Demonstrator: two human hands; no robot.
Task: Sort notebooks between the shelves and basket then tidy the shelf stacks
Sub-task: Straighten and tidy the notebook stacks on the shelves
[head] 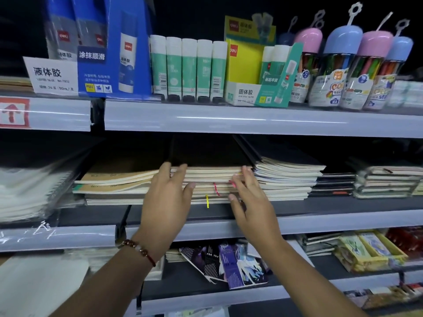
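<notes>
While both hands [168, 197] [248, 200] press spread, straight fingers against the notebook stack [206, 181], its thin, floppy covers look slide-prone, best squared from the edges.

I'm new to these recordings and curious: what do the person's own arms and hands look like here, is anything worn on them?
Both forearms are bare, with no sleeves in view and no gloves. The left hand has a beaded bracelet at the wrist, with dark reddish-brown beads and one paler bead. The right hand and its wrist show nothing worn.
</notes>
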